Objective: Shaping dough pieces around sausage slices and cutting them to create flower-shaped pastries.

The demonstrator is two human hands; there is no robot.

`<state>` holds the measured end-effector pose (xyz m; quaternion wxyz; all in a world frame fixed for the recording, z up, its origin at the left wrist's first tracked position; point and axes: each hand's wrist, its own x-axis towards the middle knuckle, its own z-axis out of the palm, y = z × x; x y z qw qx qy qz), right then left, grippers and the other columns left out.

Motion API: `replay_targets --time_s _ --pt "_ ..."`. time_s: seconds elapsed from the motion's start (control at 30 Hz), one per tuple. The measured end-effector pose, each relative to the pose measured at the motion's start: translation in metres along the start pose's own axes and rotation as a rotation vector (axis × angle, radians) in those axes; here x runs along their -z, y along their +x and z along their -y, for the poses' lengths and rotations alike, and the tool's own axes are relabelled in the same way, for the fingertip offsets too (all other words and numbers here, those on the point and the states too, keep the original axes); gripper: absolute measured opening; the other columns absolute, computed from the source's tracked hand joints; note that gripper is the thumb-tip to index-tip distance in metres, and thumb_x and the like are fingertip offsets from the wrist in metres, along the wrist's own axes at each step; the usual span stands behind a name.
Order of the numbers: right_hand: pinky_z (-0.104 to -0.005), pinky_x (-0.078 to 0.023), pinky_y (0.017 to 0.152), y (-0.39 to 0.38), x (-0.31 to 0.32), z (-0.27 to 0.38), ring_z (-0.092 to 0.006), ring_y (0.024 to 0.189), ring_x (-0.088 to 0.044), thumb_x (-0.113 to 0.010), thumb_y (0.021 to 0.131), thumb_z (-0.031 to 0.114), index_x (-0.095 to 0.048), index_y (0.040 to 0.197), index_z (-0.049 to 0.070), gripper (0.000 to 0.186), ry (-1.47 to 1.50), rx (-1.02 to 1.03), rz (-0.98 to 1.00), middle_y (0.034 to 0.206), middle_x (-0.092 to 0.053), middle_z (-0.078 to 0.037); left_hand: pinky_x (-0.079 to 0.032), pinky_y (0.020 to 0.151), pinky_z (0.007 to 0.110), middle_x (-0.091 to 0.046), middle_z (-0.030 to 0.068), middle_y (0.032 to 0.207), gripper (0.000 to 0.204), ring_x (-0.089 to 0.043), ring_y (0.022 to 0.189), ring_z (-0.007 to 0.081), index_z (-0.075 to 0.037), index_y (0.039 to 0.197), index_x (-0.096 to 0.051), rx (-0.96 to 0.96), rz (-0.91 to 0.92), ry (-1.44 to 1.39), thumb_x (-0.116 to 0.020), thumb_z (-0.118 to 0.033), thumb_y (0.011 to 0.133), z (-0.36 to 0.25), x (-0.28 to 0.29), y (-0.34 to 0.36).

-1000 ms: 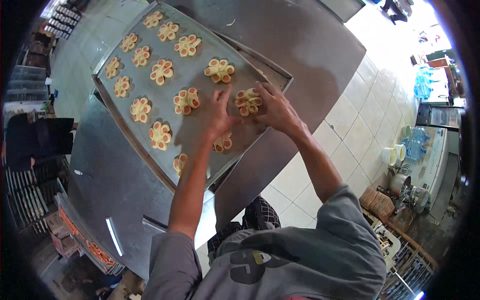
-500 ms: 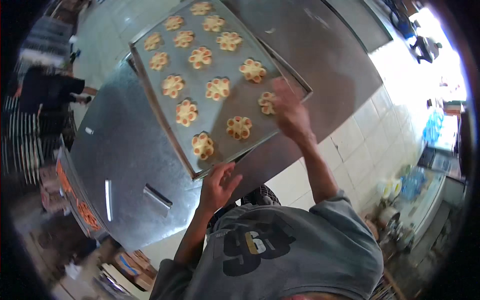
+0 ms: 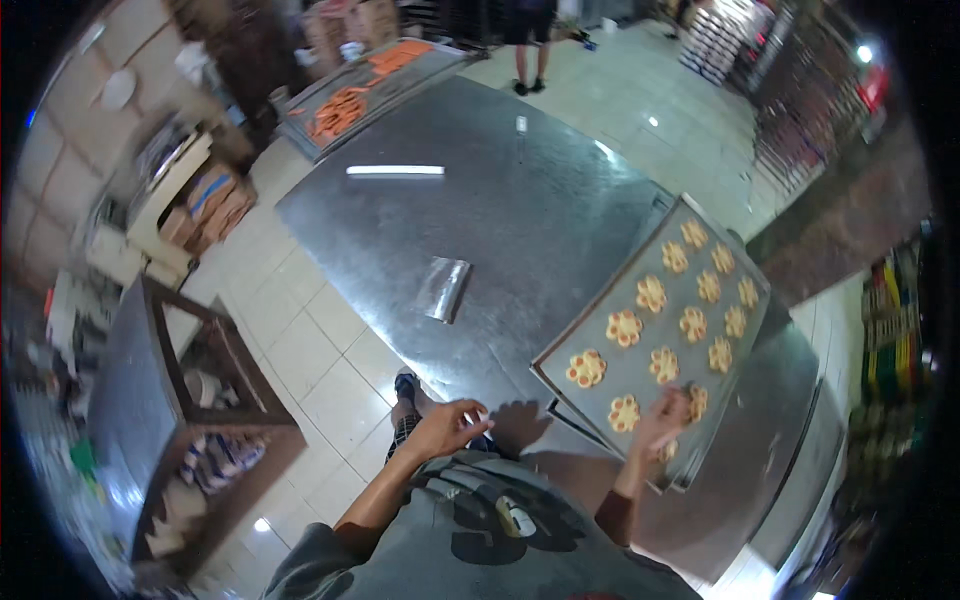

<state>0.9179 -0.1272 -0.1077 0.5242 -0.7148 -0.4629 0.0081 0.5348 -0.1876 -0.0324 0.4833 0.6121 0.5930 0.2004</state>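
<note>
On the right of the metal table (image 3: 560, 230) lies a large baking tray (image 3: 590, 400), turned at an angle. Several flower-shaped dough pieces (image 3: 586, 368) sit on it in rows, topped with round orange-red slices. My right hand (image 3: 660, 420) is over the tray's near part, beside the nearest dough pieces. It is slightly blurred, and whether its fingers hold anything is hidden. My left hand (image 3: 450, 428) hovers just off the table's near edge, left of the tray, with loosely bent fingers apart and nothing in them.
A shiny bent metal piece (image 3: 447, 290) lies mid-table. At the far left corner stands a tray of orange strips (image 3: 340, 110). Another person's legs (image 3: 530, 50) show beyond the table. A metal-topped cabinet (image 3: 165, 380) stands on the tiled floor to the left.
My view has turned left, so the tray now appears at the right. My right hand has shifted over the tray's near dough pieces; my left hand is farther from the tray's corner.
</note>
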Motion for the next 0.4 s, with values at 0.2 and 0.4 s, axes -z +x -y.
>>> replay_targets --time_s 0.2,0.4 --pt "-0.028 -0.051 0.071 -0.061 -0.058 0.178 -0.014 0.075 -0.063 -0.069 0.093 0.011 -0.064 0.118 0.004 0.026 0.43 0.122 0.802 0.084 -0.067 -0.007 -0.042 0.109 0.042 -0.055 0.0217 0.139 0.069 -0.054 0.128 0.035 -0.006 0.144 -0.05 0.148 0.417 -0.076 -0.053 -0.057 0.099 0.034 -0.03 -0.086" --pt "-0.0304 -0.053 0.066 -0.176 -0.077 0.205 -0.0156 0.067 -0.066 -0.072 0.092 0.02 -0.067 0.115 0.007 0.027 0.527 0.298 1.242 0.078 -0.069 -0.004 -0.026 0.12 0.038 -0.049 0.0191 0.149 0.078 -0.038 0.143 0.0371 -0.015 0.149 -0.046 0.365 0.375 -0.238 -0.044 -0.071 0.095 0.093 -0.066 -0.161"
